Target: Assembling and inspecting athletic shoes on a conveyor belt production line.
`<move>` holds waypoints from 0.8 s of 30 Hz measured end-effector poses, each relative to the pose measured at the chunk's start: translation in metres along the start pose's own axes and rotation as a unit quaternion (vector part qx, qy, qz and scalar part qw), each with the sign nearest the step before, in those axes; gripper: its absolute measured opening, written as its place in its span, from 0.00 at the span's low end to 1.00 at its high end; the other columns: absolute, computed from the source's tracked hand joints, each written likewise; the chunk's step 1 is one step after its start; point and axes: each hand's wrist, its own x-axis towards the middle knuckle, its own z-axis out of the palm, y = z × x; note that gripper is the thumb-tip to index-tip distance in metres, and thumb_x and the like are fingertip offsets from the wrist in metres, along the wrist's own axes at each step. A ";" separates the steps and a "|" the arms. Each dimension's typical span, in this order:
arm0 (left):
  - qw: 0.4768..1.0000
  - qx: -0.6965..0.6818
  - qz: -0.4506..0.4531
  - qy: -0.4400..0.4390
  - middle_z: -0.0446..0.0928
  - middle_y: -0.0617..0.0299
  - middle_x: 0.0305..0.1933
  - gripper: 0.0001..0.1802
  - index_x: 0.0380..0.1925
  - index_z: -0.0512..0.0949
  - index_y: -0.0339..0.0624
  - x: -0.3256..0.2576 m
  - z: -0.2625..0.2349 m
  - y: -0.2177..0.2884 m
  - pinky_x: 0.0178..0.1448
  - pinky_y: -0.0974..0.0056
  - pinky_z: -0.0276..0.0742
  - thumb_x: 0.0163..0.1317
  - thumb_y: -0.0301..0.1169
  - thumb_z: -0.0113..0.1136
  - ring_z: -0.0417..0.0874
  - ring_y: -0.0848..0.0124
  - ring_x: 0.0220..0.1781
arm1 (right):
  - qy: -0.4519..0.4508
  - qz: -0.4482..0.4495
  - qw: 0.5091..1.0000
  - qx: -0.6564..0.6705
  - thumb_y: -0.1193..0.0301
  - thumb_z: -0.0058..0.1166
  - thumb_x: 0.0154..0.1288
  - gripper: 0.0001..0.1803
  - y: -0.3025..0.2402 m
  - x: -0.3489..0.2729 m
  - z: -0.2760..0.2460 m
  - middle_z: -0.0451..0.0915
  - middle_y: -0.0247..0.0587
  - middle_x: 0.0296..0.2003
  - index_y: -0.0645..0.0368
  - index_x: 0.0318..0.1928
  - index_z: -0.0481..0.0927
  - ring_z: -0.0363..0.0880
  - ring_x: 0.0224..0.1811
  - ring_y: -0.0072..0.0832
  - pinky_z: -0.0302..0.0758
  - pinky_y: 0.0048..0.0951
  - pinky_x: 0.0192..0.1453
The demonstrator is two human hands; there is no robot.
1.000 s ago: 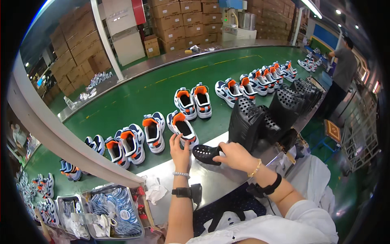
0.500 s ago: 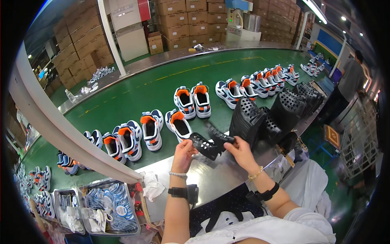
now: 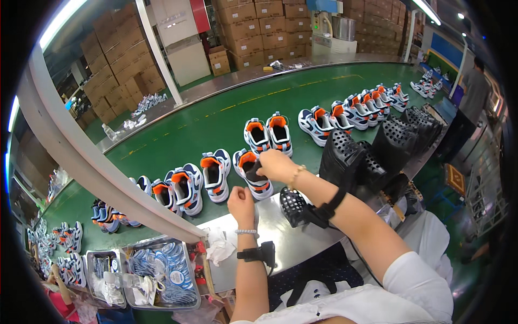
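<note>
My right hand (image 3: 276, 166) reaches left across the front sneaker (image 3: 259, 189), which is white and navy with an orange lining. Its fingers pinch a dark piece (image 3: 253, 173) at the shoe's opening, probably one of the black plastic inserts; the hand hides most of it. Just left of that shoe's near end, my left hand (image 3: 241, 204) is closed with curled fingers, and anything inside it is hidden. A black perforated insert (image 3: 292, 206) lies on the metal ledge (image 3: 270, 229) below my right forearm.
Pairs of sneakers (image 3: 214, 175) line the green conveyor belt (image 3: 178, 127). Stacks of black perforated inserts (image 3: 339, 154) stand at right. A tray (image 3: 162, 275) of blue-and-white pieces sits at lower left, beside a slanting white post (image 3: 113, 178). A person (image 3: 469, 102) stands at far right.
My right hand has moved left and away from me to the sneaker with a dark piece. A perforated insert, earlier between my hands, now lies on the ledge. The view has shifted slightly.
</note>
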 end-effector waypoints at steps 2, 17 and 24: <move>0.985 -0.072 0.116 0.101 0.75 0.49 0.43 0.18 0.45 0.72 0.36 -0.006 0.011 0.002 0.44 0.55 0.74 0.53 0.27 0.60 0.78 0.49 0.41 | 0.006 -0.022 0.999 -0.023 0.66 0.63 0.52 0.11 0.001 0.022 0.026 0.82 0.51 0.29 0.63 0.29 0.84 0.83 0.33 0.44 0.79 0.40 0.38; 0.991 -0.072 0.114 0.019 0.63 0.42 0.65 0.28 0.55 0.67 0.39 -0.013 0.020 0.010 0.60 0.50 0.69 0.55 0.30 0.64 0.70 0.42 0.61 | -0.011 0.131 0.986 -0.103 0.69 0.57 0.56 0.07 -0.001 0.071 0.122 0.85 0.41 0.33 0.54 0.33 0.85 0.85 0.39 0.36 0.82 0.34 0.40; 0.984 -0.082 0.139 0.071 0.67 0.43 0.62 0.25 0.55 0.68 0.35 0.006 0.031 -0.008 0.63 0.54 0.67 0.57 0.28 0.60 0.71 0.48 0.61 | 0.073 0.005 0.996 0.060 0.62 0.55 0.58 0.13 0.000 0.029 0.086 0.80 0.50 0.25 0.59 0.34 0.80 0.82 0.29 0.46 0.77 0.43 0.33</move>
